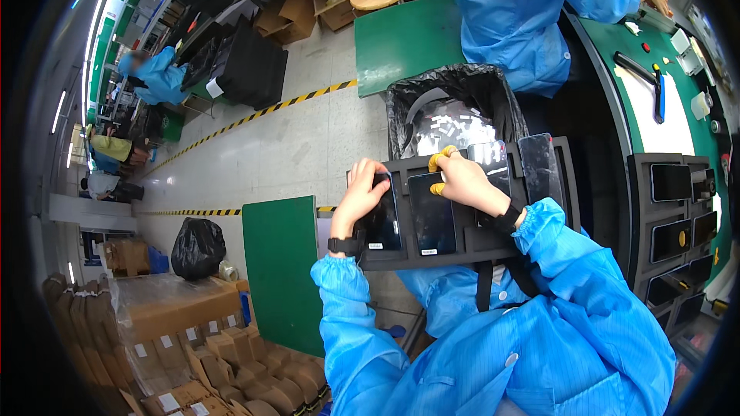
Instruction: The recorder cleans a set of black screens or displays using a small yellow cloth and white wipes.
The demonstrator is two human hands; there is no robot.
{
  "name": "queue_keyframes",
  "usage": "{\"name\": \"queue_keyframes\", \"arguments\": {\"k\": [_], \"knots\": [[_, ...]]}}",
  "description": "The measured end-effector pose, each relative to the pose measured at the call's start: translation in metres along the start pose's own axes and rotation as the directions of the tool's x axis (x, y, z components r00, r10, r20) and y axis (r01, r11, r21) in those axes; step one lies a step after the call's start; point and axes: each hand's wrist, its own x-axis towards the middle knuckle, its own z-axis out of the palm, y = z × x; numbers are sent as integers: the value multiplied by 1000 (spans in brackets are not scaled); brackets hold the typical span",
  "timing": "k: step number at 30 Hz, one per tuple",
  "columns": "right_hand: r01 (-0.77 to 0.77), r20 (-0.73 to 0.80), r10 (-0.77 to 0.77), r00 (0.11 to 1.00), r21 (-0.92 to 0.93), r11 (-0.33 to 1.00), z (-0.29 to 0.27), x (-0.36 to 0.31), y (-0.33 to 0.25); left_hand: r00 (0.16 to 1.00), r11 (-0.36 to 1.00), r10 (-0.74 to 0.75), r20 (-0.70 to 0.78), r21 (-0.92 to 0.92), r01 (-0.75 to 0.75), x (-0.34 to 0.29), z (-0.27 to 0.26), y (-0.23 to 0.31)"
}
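A black slotted tray [482, 240] rests on my lap and holds several dark phones. My left hand [364, 192] grips the leftmost phone [383, 219] at its top end. My right hand [460, 177], with yellow finger cots on its fingertips, rests over the tray between the second phone [432, 216] and the third phone [493, 166]; its fingers are curled and seem to pinch something small I cannot make out. A fourth phone [539, 166] lies at the tray's right end.
A bin lined with a black bag [451, 104] stands just beyond the tray. A co-worker in a blue coat [524, 15] sits at the green workbench [678, 108]. More black trays with phones [678, 223] are at my right. Cardboard boxes [200, 339] pile at lower left.
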Motion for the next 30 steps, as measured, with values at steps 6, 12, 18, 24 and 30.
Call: {"name": "queue_keyframes", "arguments": {"k": [6,12,18,24,30], "knots": [[152,-163,-135,977,97,984,3,28,12,984,995,101,-150,17,-99,18,6,-9],[20,-270,-50,962,-111,994,-1,30,21,970,991,129,-205,66,-118,16,7,-10],[101,-326,-158,932,-184,978,18,29,37,938,969,230,-262,154,-194,-8,-4,-1],[441,-57,-442,895,-17,897,-1,-27,-24,995,958,73,-61,282,-53,-90,-80,96],[482,-15,-560,828,529,698,-88,-104,-74,977,985,139,160,83,-154,-141,-135,200]]}}
